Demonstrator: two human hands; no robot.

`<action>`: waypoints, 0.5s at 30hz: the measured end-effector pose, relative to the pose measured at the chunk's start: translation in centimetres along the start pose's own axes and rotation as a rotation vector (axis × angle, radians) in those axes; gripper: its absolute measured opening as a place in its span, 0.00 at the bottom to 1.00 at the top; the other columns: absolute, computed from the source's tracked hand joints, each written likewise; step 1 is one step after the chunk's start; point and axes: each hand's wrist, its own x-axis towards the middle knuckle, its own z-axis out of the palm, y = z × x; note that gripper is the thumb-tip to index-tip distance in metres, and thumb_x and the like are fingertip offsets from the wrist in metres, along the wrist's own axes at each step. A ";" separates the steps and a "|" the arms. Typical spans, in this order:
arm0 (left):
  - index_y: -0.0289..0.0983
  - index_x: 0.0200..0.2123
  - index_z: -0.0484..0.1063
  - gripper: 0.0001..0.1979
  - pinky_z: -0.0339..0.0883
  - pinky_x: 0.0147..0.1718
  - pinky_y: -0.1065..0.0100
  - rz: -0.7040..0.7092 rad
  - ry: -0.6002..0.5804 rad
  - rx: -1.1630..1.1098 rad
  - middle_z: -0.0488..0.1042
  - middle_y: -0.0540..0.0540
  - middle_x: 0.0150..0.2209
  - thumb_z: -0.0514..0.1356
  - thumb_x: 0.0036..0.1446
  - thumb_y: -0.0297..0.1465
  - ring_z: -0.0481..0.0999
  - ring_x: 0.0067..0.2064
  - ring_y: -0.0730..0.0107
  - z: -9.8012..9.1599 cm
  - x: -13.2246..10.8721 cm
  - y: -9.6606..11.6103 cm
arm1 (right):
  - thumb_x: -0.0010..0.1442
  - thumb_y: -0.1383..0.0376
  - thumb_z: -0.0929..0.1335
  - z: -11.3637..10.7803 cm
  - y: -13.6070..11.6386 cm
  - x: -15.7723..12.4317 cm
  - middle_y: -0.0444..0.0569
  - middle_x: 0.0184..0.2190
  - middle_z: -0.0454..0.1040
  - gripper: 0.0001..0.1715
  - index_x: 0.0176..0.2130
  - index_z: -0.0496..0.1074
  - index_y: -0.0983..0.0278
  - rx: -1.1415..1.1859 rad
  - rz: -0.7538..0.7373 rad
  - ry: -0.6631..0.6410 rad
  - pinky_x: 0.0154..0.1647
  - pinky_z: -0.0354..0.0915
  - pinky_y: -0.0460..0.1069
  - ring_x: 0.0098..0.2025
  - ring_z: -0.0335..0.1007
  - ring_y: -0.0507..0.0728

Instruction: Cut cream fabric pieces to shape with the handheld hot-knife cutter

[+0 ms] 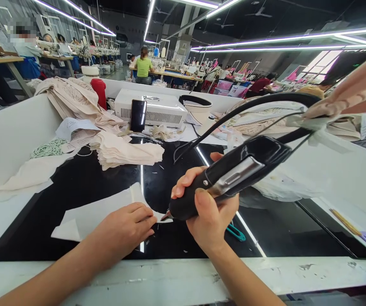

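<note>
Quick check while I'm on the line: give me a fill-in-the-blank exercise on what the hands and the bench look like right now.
1. The right hand grips a black ____ tool with a cord.
2. The left hand presses flat on a ____ fabric piece.
3. A phone leans against the ____ box at the back.
4. The teal snips lie on the ____ mat.

Missing words: handheld; white; white; black

A stack of beige fabric pieces is lying on the black worktop. A phone is leaning against a white machine, a red bottle standing nearby.
</note>
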 end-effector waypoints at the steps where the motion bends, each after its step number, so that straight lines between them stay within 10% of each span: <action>1: 0.33 0.49 0.72 0.07 0.79 0.44 0.61 -0.001 -0.001 -0.003 0.77 0.42 0.45 0.58 0.69 0.26 0.79 0.48 0.57 0.0 0.0 0.0 | 0.60 0.61 0.75 0.0 0.1 -0.1 0.40 0.32 0.74 0.21 0.50 0.67 0.55 0.001 0.003 -0.005 0.26 0.73 0.48 0.26 0.72 0.51; 15: 0.33 0.48 0.72 0.07 0.78 0.45 0.61 0.009 -0.009 0.022 0.77 0.42 0.45 0.57 0.70 0.26 0.79 0.47 0.58 -0.2 0.0 0.1 | 0.61 0.64 0.74 -0.4 -0.1 0.2 0.39 0.32 0.74 0.18 0.49 0.67 0.55 -0.024 -0.023 0.024 0.26 0.73 0.48 0.26 0.72 0.50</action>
